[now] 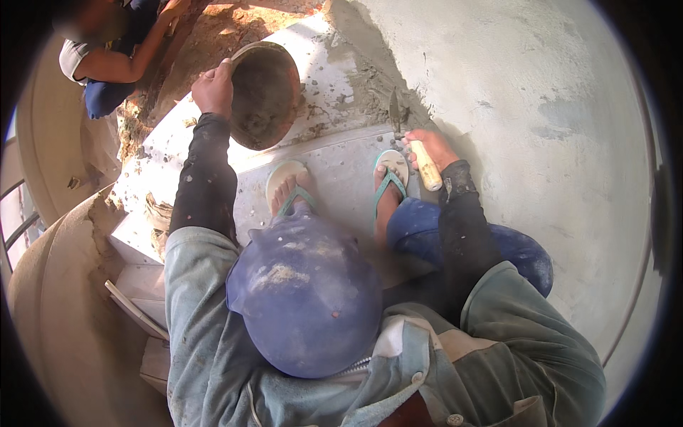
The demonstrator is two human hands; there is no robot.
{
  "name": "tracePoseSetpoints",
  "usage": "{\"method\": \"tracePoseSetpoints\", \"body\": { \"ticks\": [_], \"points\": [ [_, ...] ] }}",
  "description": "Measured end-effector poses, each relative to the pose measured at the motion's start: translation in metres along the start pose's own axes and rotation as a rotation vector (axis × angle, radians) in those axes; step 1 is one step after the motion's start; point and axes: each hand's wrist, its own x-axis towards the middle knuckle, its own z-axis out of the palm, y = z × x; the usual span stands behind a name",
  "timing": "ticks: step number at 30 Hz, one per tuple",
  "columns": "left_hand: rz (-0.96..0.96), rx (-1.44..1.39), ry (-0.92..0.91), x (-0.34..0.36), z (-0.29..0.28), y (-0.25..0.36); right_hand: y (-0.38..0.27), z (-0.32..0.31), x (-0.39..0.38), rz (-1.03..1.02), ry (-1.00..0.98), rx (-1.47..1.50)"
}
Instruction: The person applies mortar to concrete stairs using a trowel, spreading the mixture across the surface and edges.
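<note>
My left hand (pixel 213 91) is closed on the near-left rim of a round bucket (pixel 297 91). The bucket leans, and grey wet mortar (pixel 262 99) shows inside it. In my right hand (pixel 437 148) is a trowel with a pale wooden handle (pixel 427 167); my fingers wrap round the handle. Its narrow grey blade (pixel 395 110) points away from me, close to the foot of the wall. Just beyond the blade, a rough band of mortar (pixel 377 78) runs along the base of the wall. Crumbs of mortar lie around it.
A smooth grey plastered wall (pixel 541 135) rises on the right. My feet, in flip-flops (pixel 390 174), stand on a light step (pixel 334 160). Lower steps (pixel 139 281) and a curved wall (pixel 64 292) are at left. Another person (pixel 114 64) crouches at the far left, by bare earth (pixel 228 28).
</note>
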Motion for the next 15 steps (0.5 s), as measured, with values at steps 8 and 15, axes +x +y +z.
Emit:
{"method": "tracePoseSetpoints", "body": {
  "ticks": [8,15],
  "points": [
    [0.047,0.114,0.049,-0.002,0.002,-0.004,-0.059,0.034,-0.035,-0.255,0.120,-0.253],
    [-0.043,0.132,0.022,-0.003,0.005,0.000,0.001,0.030,0.060,-0.164,0.369,-0.773]
  ]
}}
